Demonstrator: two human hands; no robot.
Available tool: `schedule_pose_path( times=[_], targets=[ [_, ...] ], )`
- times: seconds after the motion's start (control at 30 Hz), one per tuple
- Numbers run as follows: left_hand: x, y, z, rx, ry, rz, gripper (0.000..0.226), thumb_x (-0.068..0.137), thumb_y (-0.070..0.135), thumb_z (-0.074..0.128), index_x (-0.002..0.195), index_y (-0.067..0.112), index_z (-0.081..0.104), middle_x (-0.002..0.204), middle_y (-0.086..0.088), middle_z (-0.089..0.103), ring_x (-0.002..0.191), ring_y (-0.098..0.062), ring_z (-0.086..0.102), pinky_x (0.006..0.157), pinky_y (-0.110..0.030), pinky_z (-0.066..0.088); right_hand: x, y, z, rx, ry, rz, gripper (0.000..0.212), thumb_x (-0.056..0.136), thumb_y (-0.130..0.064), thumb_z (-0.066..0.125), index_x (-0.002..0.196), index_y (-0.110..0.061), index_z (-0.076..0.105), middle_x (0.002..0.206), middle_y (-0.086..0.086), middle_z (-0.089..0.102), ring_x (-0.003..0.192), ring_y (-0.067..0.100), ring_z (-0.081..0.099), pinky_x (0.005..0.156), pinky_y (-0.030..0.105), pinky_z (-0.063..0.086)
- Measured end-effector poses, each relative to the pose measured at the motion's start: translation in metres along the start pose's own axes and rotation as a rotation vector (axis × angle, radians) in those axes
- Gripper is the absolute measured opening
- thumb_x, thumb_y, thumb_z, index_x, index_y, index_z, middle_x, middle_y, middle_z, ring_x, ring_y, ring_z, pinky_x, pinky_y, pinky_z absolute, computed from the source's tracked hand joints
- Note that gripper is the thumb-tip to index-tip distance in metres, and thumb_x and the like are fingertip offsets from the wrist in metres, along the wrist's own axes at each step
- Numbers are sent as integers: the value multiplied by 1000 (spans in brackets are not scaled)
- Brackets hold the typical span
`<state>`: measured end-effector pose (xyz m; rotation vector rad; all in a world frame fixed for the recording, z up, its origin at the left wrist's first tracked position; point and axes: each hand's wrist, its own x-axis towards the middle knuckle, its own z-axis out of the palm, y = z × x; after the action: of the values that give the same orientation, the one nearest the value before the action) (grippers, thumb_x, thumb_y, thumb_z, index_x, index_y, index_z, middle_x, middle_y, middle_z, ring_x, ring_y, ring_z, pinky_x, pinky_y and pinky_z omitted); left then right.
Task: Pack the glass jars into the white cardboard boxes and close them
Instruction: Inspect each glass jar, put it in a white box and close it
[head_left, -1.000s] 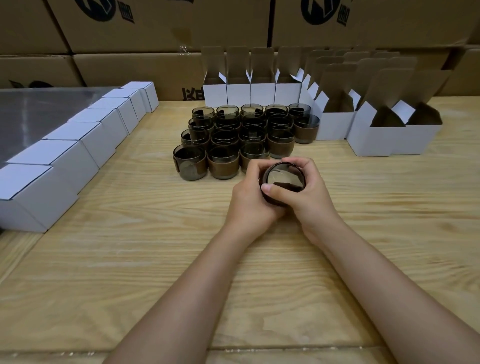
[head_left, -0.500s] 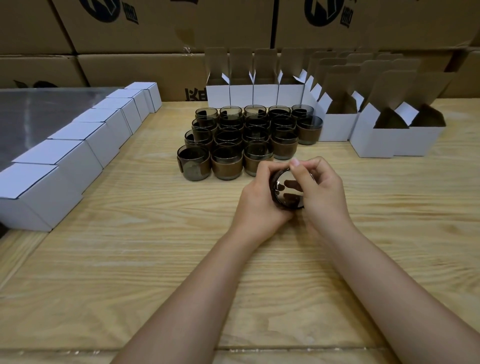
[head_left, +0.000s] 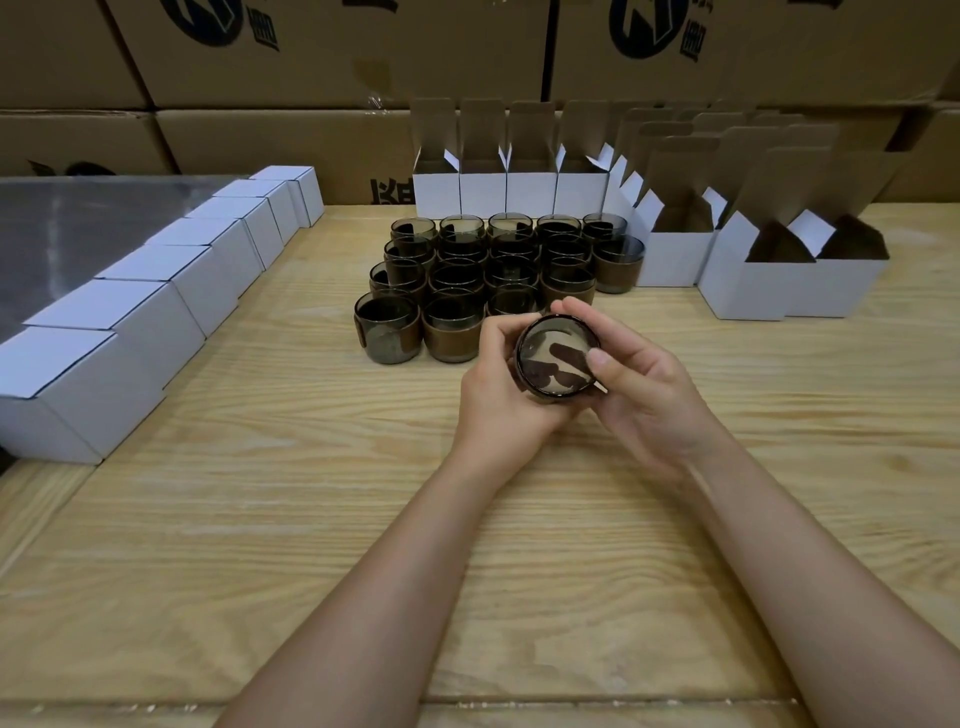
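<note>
A dark smoked glass jar (head_left: 557, 359) with a brown band is held above the table's middle, tipped so its mouth faces me. My left hand (head_left: 500, 388) wraps its left side. My right hand (head_left: 638, 391) cups its right side with the thumb on the rim. Behind it stands a block of several matching jars (head_left: 491, 283). Open white cardboard boxes (head_left: 789, 283) with raised lids stand at the back and right. Closed white boxes (head_left: 135, 317) run in a row along the left.
The wooden table (head_left: 260, 519) spreads in front of my arms. Large brown shipping cartons (head_left: 322, 62) are stacked along the back wall. A grey metal sheet (head_left: 62, 234) lies at the far left behind the closed boxes.
The jar has been turned in my hands, and my right thumb has shifted from the near rim to the right side. Both hands stay together over the table.
</note>
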<state>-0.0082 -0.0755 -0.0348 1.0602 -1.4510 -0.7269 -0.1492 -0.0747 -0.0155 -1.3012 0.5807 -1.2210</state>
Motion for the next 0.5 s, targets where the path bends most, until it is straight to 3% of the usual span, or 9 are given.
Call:
schedule_pose_path(
  times=[0.13, 0.3, 0.5],
  targets=[
    [1, -2, -1, 13, 9, -11, 69, 60, 19, 91, 104, 41, 43, 102, 15, 63, 92, 9, 61, 73, -5, 44, 0, 1, -1, -128, -34, 2, 60, 78, -7, 65, 133, -20, 48, 124, -13, 63, 120, 11, 55, 99, 26, 46],
    [1, -7, 2, 99, 28, -4, 66, 64, 14, 84, 110, 36, 42, 101, 15, 63, 91, 5, 61, 70, -4, 43, -1, 7, 8, -347, 55, -77, 61, 74, -3, 70, 127, -23, 48, 122, -6, 58, 110, 5, 59, 89, 19, 46],
    [-2, -4, 4, 174, 69, 50, 59, 70, 26, 73, 105, 54, 35, 100, 23, 59, 92, 6, 60, 71, -2, 41, -3, 16, 26, -544, 195, -227, 62, 69, -16, 76, 119, -34, 44, 120, -17, 53, 112, 1, 56, 92, 17, 46]
  ],
)
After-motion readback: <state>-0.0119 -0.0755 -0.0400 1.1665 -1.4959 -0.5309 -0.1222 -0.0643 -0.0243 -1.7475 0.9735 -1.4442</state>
